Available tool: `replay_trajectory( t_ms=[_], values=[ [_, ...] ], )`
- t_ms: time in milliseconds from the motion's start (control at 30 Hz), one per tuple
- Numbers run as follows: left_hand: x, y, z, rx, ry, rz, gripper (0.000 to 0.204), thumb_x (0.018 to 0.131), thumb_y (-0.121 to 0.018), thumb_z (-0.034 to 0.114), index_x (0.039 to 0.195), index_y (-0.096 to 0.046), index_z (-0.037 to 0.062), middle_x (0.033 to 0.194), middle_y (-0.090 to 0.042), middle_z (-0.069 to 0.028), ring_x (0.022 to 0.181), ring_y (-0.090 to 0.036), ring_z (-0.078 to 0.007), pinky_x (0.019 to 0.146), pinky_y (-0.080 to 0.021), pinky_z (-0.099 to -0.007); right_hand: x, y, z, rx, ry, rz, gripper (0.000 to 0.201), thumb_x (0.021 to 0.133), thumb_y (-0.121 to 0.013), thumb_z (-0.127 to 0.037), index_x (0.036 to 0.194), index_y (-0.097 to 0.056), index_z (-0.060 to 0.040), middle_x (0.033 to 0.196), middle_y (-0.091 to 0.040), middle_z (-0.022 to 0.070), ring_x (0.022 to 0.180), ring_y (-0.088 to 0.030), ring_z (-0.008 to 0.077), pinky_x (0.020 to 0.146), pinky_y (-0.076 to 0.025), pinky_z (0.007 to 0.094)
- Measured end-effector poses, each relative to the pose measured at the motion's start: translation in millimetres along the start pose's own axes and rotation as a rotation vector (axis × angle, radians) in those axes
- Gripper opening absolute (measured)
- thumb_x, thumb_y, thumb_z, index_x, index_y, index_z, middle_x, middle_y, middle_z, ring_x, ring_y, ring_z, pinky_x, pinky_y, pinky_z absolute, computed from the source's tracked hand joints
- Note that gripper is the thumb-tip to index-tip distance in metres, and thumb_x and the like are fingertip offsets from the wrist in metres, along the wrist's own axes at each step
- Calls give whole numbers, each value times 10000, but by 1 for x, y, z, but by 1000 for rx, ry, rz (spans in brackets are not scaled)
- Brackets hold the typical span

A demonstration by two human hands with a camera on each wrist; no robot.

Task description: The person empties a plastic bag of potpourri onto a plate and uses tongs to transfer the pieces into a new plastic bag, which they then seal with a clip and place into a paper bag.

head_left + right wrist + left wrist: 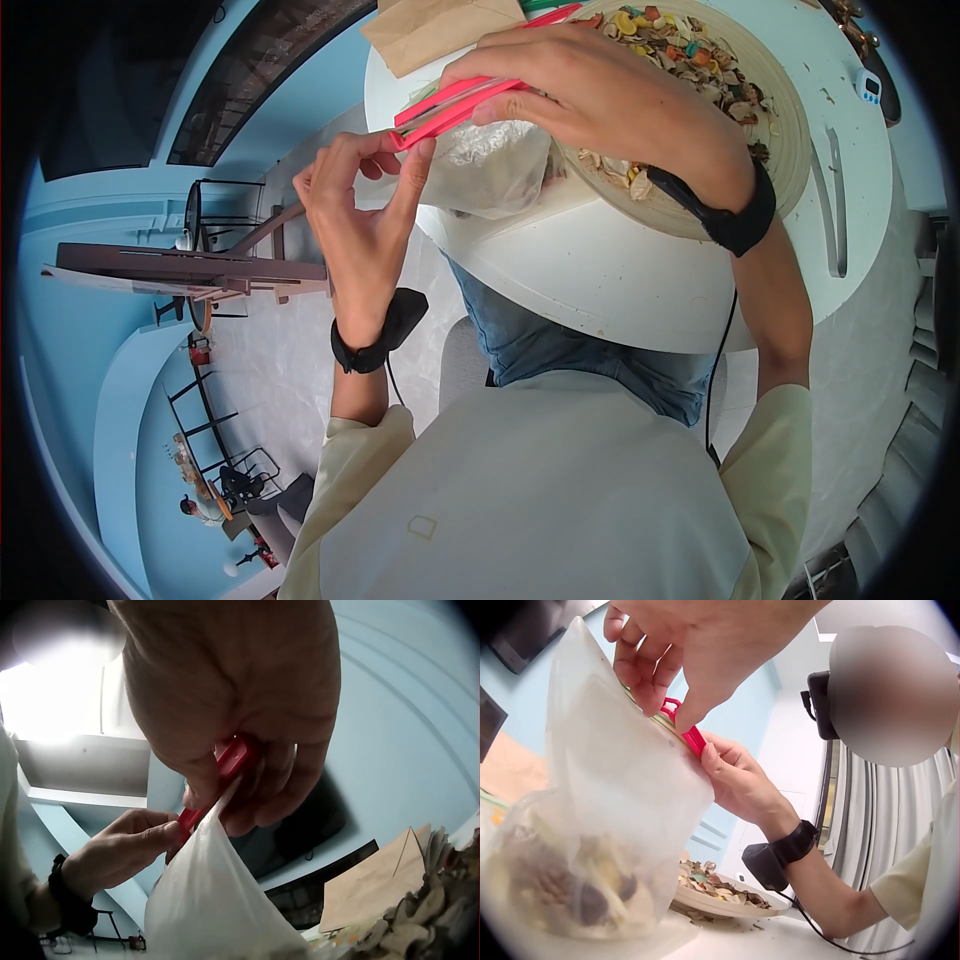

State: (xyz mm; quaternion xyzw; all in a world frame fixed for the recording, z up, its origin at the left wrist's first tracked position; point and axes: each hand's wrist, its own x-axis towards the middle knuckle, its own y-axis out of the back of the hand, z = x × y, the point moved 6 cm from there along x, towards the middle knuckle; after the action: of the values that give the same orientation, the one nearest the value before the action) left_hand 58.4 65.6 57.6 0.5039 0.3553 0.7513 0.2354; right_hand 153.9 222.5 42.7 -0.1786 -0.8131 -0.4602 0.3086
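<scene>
Our left hand (355, 215) pinches the long red plastic clip (455, 115) at its near end, our right hand (640, 105) grips farther along; it slants away rightward atop the translucent bag (500, 180), near the round white table (620, 275)'s left edge.

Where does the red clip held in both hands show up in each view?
Head: the red clip is in the upper part, just left of centre, between the left hand and right hand.
Left wrist: above centre, slightly left.
Right wrist: near the centre, slightly left.
Shared landmark: the translucent bag.
</scene>
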Motion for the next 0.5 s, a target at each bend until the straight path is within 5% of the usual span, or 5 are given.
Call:
replay_trajectory(
  t_ms=[167,367,500],
  values=[
    [-1,2,3,-51,-4,-6,235,792,-791,202,850,-615,57,747,-568,-4,701,-486,-144,813,-317,-305,2,-1,-5,54,36,-11,323,886,-638,-204,1152,-620,-22,1016,-662,158,907,-636,333,788,-487,399],
    [5,14,5,-166,-117,190,347,773,-805,161,1016,-583,52,813,-606,-33,928,-506,-193,889,-355,-355,4,0,-6,107,-22,-53,319,879,-650,-206,1146,-629,-32,1023,-666,150,872,-657,305,749,-508,371],
    [6,9,-10,-155,-24,-11,436,780,-804,182,1141,-591,61,931,-670,-49,1068,-500,-204,966,-349,-342,0,-1,-2,57,-19,-31,323,867,-667,-207,1139,-638,-35,1014,-673,146,873,-659,310,766,-518,361]
  ],
)
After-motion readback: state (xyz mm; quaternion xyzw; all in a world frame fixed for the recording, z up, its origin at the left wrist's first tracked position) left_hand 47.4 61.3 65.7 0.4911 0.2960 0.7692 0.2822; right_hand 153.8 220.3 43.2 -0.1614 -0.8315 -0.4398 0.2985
